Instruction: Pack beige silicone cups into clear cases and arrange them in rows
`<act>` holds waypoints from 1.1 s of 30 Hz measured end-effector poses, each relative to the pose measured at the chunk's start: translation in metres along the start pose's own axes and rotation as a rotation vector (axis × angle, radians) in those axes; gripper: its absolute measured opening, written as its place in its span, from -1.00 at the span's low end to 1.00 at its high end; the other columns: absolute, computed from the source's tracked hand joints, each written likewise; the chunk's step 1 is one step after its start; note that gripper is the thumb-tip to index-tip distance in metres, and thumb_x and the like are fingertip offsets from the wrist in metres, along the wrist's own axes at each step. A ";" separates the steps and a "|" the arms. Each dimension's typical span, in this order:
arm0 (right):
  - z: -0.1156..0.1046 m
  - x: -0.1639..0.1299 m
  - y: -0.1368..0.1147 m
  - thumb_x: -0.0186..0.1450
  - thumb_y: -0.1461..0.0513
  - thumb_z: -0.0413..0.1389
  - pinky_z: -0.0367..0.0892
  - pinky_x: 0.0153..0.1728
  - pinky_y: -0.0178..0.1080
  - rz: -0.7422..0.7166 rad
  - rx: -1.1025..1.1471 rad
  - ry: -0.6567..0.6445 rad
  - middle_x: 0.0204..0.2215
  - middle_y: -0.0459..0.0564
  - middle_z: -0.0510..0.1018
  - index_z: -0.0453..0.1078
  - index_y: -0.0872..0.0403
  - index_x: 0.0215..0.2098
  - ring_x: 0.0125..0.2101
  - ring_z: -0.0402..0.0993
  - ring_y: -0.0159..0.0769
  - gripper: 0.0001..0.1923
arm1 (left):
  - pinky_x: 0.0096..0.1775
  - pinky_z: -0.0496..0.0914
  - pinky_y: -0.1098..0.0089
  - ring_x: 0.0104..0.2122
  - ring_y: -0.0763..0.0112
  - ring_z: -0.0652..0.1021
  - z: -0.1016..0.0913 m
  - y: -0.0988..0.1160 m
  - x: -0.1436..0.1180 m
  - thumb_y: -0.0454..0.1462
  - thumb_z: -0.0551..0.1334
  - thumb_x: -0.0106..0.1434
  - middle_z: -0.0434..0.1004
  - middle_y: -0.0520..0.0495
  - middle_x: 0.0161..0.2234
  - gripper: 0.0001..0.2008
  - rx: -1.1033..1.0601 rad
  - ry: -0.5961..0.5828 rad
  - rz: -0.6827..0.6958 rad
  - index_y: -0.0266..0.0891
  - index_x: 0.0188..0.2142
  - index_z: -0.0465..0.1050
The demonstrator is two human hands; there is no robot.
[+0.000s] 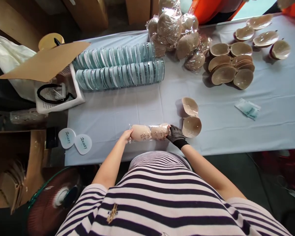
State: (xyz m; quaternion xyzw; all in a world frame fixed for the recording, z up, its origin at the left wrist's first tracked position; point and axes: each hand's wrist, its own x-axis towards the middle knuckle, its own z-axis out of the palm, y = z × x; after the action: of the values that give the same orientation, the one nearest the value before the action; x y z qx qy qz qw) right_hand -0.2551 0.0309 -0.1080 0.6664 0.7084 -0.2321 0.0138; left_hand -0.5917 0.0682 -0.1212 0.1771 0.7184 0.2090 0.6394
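Pale blue cloth-covered table (236, 131) in a cluttered workroom, cardboard boxes along the far side. At the near edge, a clear bag of beige cups (149, 132) with dark printed lettering, lying lengthwise just above the cloth. Bare left hand (126, 135) closed on its left end; right hand (175, 135), in a black mesh glove, closed on its right end. Just beside the glove, two loose cups (191, 117), hollow side up. Toward the far edge, two rows of round clear lids (120, 67), a heap of bagged cups (174, 32), stacked cups (232, 65). Off the left edge, a white basket (55, 95).
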 end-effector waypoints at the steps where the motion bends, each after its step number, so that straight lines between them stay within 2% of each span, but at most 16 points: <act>1: 0.000 -0.001 -0.004 0.19 0.04 0.19 0.13 0.19 0.08 -0.060 -0.049 0.019 0.23 0.32 0.32 0.22 0.21 0.27 0.19 0.24 0.11 -0.24 | -0.32 0.53 0.26 -0.34 0.18 0.63 0.001 0.002 -0.003 -0.02 0.28 0.24 0.60 -0.22 -0.36 -0.56 -0.034 -0.032 -0.032 -0.34 -0.07 0.47; 5: 0.000 -0.010 -0.032 0.09 -0.03 0.26 -0.13 0.25 0.24 -0.406 -0.112 0.064 0.29 0.38 0.21 0.17 0.25 0.31 0.28 0.03 0.27 -0.06 | -0.29 0.56 0.28 -0.39 0.28 0.63 0.015 0.010 -0.028 -0.09 0.07 0.39 0.61 -0.16 -0.38 -0.61 -0.339 -0.202 -0.164 -0.33 -0.01 0.43; 7: -0.002 -0.008 -0.054 0.08 -0.01 0.26 -0.15 0.25 0.28 -0.497 -0.061 0.100 0.29 0.38 0.21 0.18 0.25 0.30 0.29 0.02 0.29 -0.07 | -0.24 0.56 0.28 -0.42 0.32 0.62 0.025 0.016 -0.048 -0.12 0.06 0.40 0.59 -0.12 -0.44 -0.65 -0.526 -0.307 -0.235 -0.32 -0.03 0.44; 10: -0.019 0.008 -0.084 0.18 0.11 0.14 0.08 0.22 0.14 -0.430 0.125 0.175 0.18 0.33 0.38 0.25 0.22 0.25 0.19 0.24 0.12 -0.29 | -0.17 0.54 0.19 -0.44 0.31 0.61 0.034 0.029 -0.082 -0.09 0.06 0.39 0.53 -0.06 -0.52 -0.65 -0.571 -0.523 -0.218 -0.29 -0.12 0.47; 12: -0.042 0.023 -0.094 0.23 0.19 0.05 0.28 0.09 -0.01 -0.256 0.279 0.209 0.02 0.23 0.53 0.35 0.16 0.16 0.02 0.43 -0.02 -0.47 | -0.17 0.52 0.12 -0.38 0.23 0.62 0.033 0.039 -0.103 0.05 0.08 0.35 0.54 -0.09 -0.48 -0.55 -0.453 -0.638 -0.062 -0.29 -0.16 0.48; 14: -0.072 0.035 -0.099 0.23 0.19 0.04 0.37 -0.04 -0.10 -0.113 0.430 0.234 -0.14 0.13 0.60 0.43 0.10 0.03 -0.13 0.50 -0.09 -0.59 | -0.13 0.49 0.13 -0.28 0.18 0.61 0.030 0.051 -0.120 0.15 0.18 0.24 0.58 -0.15 -0.36 -0.47 -0.294 -0.536 0.280 -0.28 -0.16 0.49; 17: -0.115 0.040 -0.108 0.19 0.10 0.12 0.39 -0.14 -0.13 -0.133 0.732 0.257 -0.25 0.05 0.60 0.47 0.11 -0.13 -0.22 0.48 -0.15 -0.66 | 0.09 0.36 0.19 0.07 0.11 0.48 0.028 0.067 -0.134 0.11 0.40 0.04 0.48 -0.20 0.06 -0.35 -0.131 -0.081 0.869 -0.16 0.04 0.43; 18: -0.126 0.038 -0.114 0.19 0.06 0.13 0.39 -0.15 -0.14 -0.158 0.864 0.252 -0.26 0.03 0.60 0.47 0.12 -0.16 -0.23 0.48 -0.16 -0.64 | 0.15 0.30 0.19 0.19 0.08 0.38 0.029 0.073 -0.136 0.09 0.44 -0.01 0.33 -0.20 0.21 -0.23 -0.122 0.020 0.986 -0.09 0.15 0.33; 19: -0.133 0.035 -0.121 0.19 0.03 0.14 0.40 -0.15 -0.14 -0.169 1.000 0.234 -0.26 0.02 0.60 0.47 0.12 -0.16 -0.23 0.48 -0.18 -0.62 | 0.18 0.26 0.19 0.27 0.07 0.27 0.031 0.079 -0.137 0.11 0.44 -0.03 0.17 -0.18 0.32 -0.11 -0.140 0.051 1.050 -0.03 0.24 0.22; 20: -0.137 0.031 -0.129 0.19 0.00 0.16 0.40 -0.14 -0.14 -0.166 1.132 0.205 -0.26 0.01 0.60 0.47 0.12 -0.15 -0.22 0.48 -0.18 -0.58 | 0.19 0.26 0.19 0.31 0.06 0.22 0.033 0.085 -0.136 0.15 0.42 -0.01 0.07 -0.18 0.36 -0.05 -0.176 0.012 1.069 0.00 0.29 0.12; 22: -0.137 0.021 -0.145 0.17 -0.06 0.18 0.42 -0.12 -0.14 -0.133 1.348 0.112 -0.23 0.02 0.60 0.45 0.11 -0.08 -0.20 0.50 -0.19 -0.50 | 0.15 0.31 0.20 0.29 0.04 0.26 0.036 0.096 -0.135 0.22 0.31 0.07 0.12 -0.19 0.35 -0.09 -0.253 -0.192 1.003 -0.04 0.31 0.10; 24: -0.130 0.014 -0.156 0.15 -0.10 0.20 0.45 -0.15 -0.13 -0.102 1.472 -0.005 -0.20 0.05 0.60 0.42 0.10 -0.01 -0.22 0.52 -0.18 -0.41 | 0.09 0.38 0.19 0.18 0.04 0.41 0.036 0.106 -0.132 0.20 0.24 0.16 0.34 -0.21 0.23 -0.22 -0.293 -0.381 0.892 -0.11 0.25 0.20; 27: -0.127 0.014 -0.154 0.18 -0.12 0.18 0.49 -0.19 -0.13 -0.110 1.449 -0.150 -0.11 0.09 0.59 0.35 0.06 0.11 -0.18 0.53 -0.18 -0.35 | 0.01 0.44 0.16 0.03 0.06 0.54 0.032 0.112 -0.126 0.03 0.35 0.14 0.53 -0.17 0.05 -0.33 -0.317 -0.475 0.757 -0.16 0.17 0.31; 29: -0.138 0.020 -0.144 0.19 -0.08 0.19 0.46 -0.09 -0.10 -0.162 1.306 -0.057 0.02 0.08 0.53 0.29 0.00 0.19 -0.06 0.49 -0.17 -0.33 | 0.00 0.44 0.14 -0.03 0.06 0.57 0.029 0.110 -0.121 -0.04 0.41 0.07 0.60 -0.16 -0.04 -0.40 -0.301 -0.452 0.666 -0.20 0.07 0.41; 32: -0.174 0.032 -0.129 0.17 0.01 0.23 0.31 0.11 -0.03 -0.293 0.939 0.266 0.19 0.05 0.40 0.19 -0.07 0.28 0.12 0.36 -0.15 -0.26 | 0.01 0.43 0.14 -0.03 0.03 0.58 0.029 0.103 -0.116 -0.03 0.42 0.06 0.63 -0.18 -0.08 -0.49 -0.240 -0.448 0.561 -0.23 -0.05 0.51; 33: -0.187 0.035 -0.127 0.18 0.04 0.24 0.28 0.14 -0.02 -0.352 0.785 0.317 0.20 0.04 0.40 0.18 -0.08 0.29 0.14 0.34 -0.14 -0.26 | 0.02 0.42 0.14 -0.01 0.02 0.57 0.030 0.101 -0.115 -0.01 0.42 0.07 0.63 -0.18 -0.07 -0.49 -0.227 -0.476 0.548 -0.23 -0.05 0.52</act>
State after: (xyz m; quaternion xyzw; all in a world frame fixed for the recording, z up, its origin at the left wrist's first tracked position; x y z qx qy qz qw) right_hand -0.3259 0.1281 0.0872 0.5181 0.6626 -0.3769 -0.3879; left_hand -0.5495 0.0962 0.0265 0.3345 0.4481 0.4034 0.7242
